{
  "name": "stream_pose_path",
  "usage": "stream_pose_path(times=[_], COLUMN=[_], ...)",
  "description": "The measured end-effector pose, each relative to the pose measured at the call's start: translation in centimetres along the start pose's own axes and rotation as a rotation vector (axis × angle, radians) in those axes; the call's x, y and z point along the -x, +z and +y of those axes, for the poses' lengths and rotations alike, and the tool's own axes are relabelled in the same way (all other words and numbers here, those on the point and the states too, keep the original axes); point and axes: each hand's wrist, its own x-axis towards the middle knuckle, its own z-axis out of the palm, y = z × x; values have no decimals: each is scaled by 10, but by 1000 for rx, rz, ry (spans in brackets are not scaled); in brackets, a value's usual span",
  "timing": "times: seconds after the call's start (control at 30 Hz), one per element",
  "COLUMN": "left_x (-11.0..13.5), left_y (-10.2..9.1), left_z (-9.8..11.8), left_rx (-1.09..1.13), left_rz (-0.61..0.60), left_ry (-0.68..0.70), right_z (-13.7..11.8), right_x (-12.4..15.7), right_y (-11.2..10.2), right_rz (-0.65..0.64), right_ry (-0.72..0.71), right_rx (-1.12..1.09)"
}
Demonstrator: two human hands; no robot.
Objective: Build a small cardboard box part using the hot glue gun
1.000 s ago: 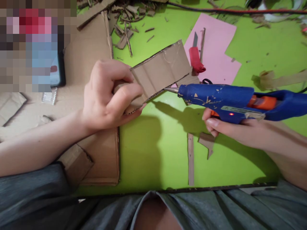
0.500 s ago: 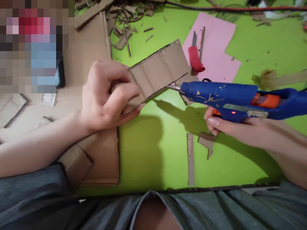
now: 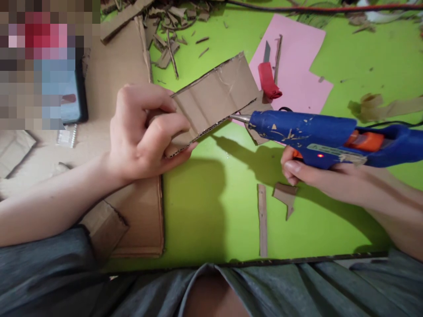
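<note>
My left hand [image 3: 145,132] is closed round one end of a creased brown cardboard piece [image 3: 216,97], holding it tilted above the green table [image 3: 198,207]. My right hand [image 3: 313,176] grips a blue hot glue gun [image 3: 304,132] with an orange trigger and a lit red lamp. Its metal nozzle touches the lower corrugated edge of the cardboard piece near its right end.
A pink paper sheet [image 3: 297,66] lies behind, with a red utility knife [image 3: 268,79] on it. A large flat cardboard sheet [image 3: 125,88] lies under my left arm, a dark phone [image 3: 74,101] on it. Cardboard strips [image 3: 262,220] and scraps [image 3: 172,31] are scattered about.
The glue gun nozzle has slid a little to the right along the cardboard's lower edge. My left hand keeps its hold on the piece, shifted slightly left.
</note>
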Motion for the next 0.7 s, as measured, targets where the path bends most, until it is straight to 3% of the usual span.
stream_pose_path(times=[0.27, 0.7], left_x=[-3, -4], left_y=[-3, -17], left_z=[4, -4], left_rx=[-8, 34], left_rz=[1, -191], left_ry=[-44, -94], right_z=[-23, -8], right_x=[-6, 0], right_y=[9, 5], right_rz=[114, 130], right_ry=[79, 42], right_rx=[53, 47])
